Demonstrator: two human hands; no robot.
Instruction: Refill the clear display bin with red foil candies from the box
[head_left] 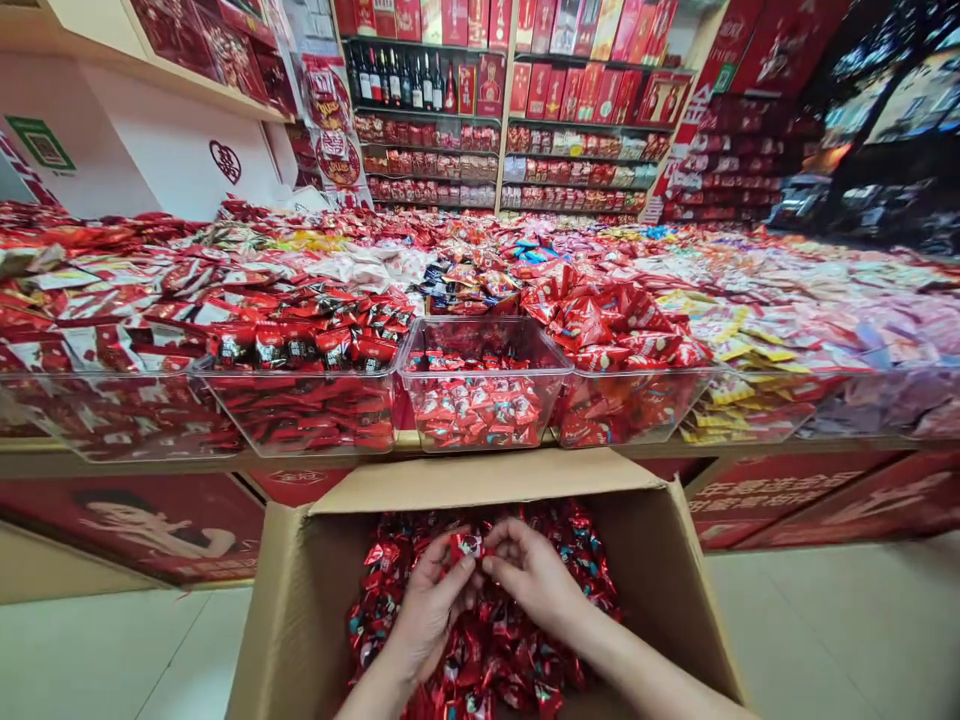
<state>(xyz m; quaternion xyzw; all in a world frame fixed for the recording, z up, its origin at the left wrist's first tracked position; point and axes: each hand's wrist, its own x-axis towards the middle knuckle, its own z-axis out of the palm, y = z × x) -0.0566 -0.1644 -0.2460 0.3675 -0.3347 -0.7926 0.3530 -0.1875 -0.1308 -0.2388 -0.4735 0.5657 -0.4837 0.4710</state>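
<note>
Both my hands are inside an open cardboard box (289,600) over a heap of red-wrapped candies (517,660). Between my fingertips is one wrapped candy (470,545), red with a pale and dark print. My left hand (431,605) pinches its left end with thumb and fingers. At its right end, my right hand (536,575) has thumb and fingers closed on the wrapper. Just beyond the box stands a clear plastic bin (487,375), partly filled with similar small red candies (480,405).
Clear bins of other packets line the counter, including red-and-black packets (300,345), larger red packets (615,325) and yellow ones (739,340). The box's raised back flap (480,480) leans near the counter edge. Shelves hold bottles (397,80) and red gift boxes (577,92).
</note>
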